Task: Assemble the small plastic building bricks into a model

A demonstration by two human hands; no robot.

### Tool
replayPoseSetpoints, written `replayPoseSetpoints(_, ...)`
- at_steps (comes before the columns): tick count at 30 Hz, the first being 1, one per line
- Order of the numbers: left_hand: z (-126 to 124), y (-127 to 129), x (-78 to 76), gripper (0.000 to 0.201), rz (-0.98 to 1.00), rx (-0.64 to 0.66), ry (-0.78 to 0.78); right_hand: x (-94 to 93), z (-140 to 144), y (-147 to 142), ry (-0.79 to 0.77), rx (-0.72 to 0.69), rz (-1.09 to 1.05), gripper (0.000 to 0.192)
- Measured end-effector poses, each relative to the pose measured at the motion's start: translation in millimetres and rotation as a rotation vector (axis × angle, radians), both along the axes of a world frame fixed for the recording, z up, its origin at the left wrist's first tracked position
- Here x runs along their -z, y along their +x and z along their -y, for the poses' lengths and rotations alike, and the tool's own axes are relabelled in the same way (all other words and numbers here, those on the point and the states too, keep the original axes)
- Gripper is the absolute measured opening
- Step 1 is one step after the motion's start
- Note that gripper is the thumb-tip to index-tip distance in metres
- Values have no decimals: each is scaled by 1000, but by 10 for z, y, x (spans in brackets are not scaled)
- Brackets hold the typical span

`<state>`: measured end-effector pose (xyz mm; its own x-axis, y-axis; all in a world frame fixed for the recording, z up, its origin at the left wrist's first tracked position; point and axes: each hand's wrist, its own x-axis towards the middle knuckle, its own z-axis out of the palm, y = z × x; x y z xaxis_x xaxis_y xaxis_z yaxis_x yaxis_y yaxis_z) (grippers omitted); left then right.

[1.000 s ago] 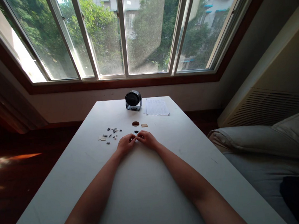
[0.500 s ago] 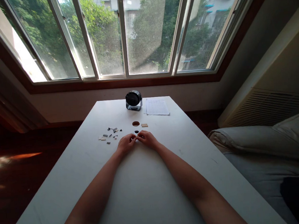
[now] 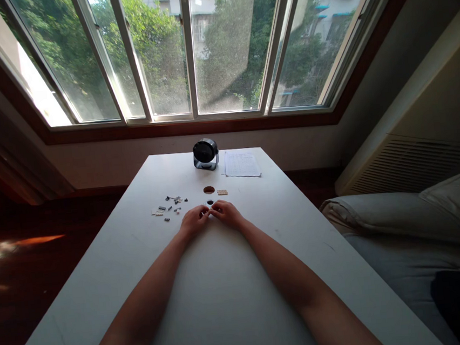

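Observation:
My left hand and my right hand meet near the middle of the white table, fingertips pinched close together. Whatever small piece they hold is mostly covered by the fingers and too small to name. Just beyond the fingertips is a small round item with a dark centre. To the left of my left hand lie several small loose grey, black and tan pieces that look like building bricks. A tan studded piece rests beyond my right hand.
A round hole opens in the tabletop past my hands. Farther back stand a small black fan and, to its right, a sheet of paper with writing. A cushioned seat adjoins the table's right side; windows line the far wall.

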<state>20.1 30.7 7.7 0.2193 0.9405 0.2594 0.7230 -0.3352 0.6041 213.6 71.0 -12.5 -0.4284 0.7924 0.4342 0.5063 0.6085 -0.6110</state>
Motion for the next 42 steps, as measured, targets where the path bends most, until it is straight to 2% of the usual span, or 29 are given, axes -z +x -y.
replayPoseSetpoints(42, 18, 13, -45, 29, -16, -9, -18, 3, -4, -3, -23, 2, -1, 18)
